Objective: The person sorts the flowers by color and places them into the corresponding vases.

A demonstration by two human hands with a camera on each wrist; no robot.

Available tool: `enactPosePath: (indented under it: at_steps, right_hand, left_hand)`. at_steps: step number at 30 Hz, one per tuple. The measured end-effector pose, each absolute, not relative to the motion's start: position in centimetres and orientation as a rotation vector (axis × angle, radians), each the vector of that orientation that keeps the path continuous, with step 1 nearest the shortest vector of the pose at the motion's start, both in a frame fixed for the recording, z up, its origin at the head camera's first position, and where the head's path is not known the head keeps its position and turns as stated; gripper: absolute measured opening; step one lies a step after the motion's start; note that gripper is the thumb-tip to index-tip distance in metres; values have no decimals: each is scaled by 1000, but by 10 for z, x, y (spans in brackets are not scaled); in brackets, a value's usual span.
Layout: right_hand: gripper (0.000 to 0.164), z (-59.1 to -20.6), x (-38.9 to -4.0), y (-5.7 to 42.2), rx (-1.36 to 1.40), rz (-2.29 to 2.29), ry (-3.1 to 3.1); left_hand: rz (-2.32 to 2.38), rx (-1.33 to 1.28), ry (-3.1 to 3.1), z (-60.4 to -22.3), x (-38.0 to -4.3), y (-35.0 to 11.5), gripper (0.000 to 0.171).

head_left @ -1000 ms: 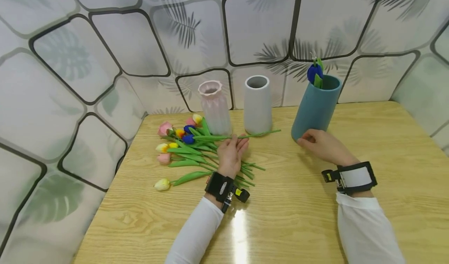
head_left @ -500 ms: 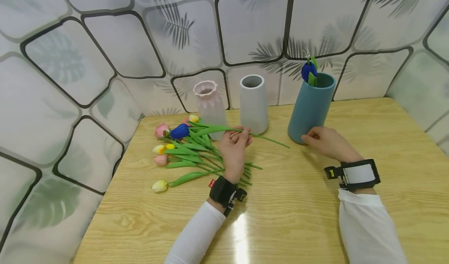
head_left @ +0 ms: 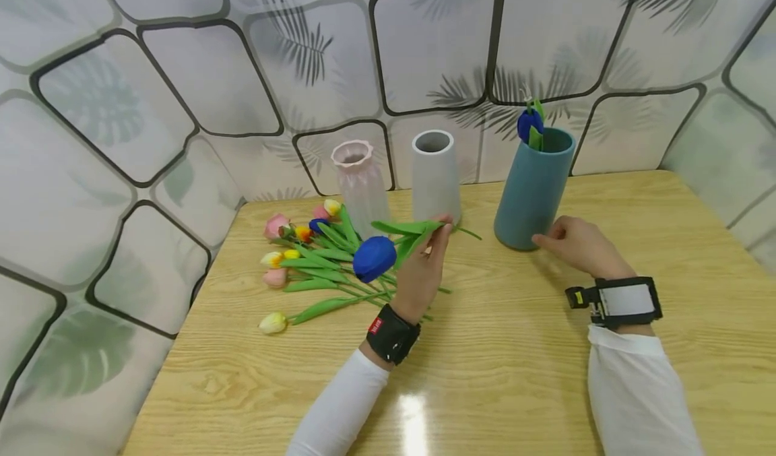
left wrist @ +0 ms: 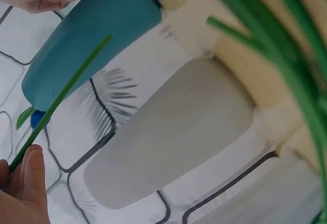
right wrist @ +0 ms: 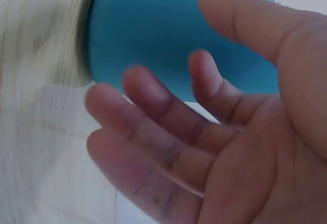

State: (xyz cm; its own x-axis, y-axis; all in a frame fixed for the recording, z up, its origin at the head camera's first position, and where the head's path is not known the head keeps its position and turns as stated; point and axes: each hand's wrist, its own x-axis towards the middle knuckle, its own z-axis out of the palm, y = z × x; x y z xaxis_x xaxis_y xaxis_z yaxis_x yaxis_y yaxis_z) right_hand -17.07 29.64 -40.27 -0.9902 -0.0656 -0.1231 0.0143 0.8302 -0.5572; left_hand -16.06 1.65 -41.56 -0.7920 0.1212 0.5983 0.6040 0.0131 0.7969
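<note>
My left hand (head_left: 418, 282) pinches an artificial blue tulip (head_left: 374, 258) by its green stem, in front of the white vase (head_left: 435, 180). The bloom points toward me, and the stem's end juts right. In the left wrist view this stem (left wrist: 71, 85) slants up from the fingertips and overlaps the teal vase. Beside the base of the teal vase (head_left: 529, 197) is my right hand (head_left: 585, 246). The right wrist view shows its fingers (right wrist: 148, 88) loosely bent, with nothing between them. Another blue flower (head_left: 530, 126) stands in the teal vase.
Left on the wooden table (head_left: 242, 388) lies a pile of artificial flowers (head_left: 315, 261) in pink, yellow, white, orange and blue. A pink vase (head_left: 362, 193) stands behind the pile. Patterned wall covering (head_left: 436, 45) rises behind the vases.
My left hand has lifted the blue tulip off the pile and turned it, its bloom swinging right and toward me. The right hand has drawn slightly away from the teal vase.
</note>
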Motion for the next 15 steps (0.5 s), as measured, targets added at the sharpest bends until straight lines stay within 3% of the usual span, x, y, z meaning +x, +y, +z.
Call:
enactPosePath:
  at_steps: [6, 8, 10, 12, 13, 15]
  right_hand:
    - [95, -413, -175, 292, 87, -1047, 2812]
    - [100, -416, -175, 290, 102, -1090, 2805]
    - [101, -419, -174, 290, 110, -1109, 2801]
    - [100, -419, -173, 291, 120, -1117, 2800]
    - [100, -419, -173, 292, 122, -1122, 2798]
    - [98, -418, -172, 293, 125, -1127, 2796]
  left_hand:
    - [-1900, -806, -1820, -400, -156, 25, 26]
    - [-1963, -868, -1777, -392, -153, 29, 25]
    - [-2349, -1048, -1528, -381, -150, 33, 24]
    - [-3080, -1227, -687, -368, -148, 37, 25]
    - [-3336, -1204, -220, -362, -147, 40, 25]
    - [-3523, -1079, 159, -350, -145, 44, 27]
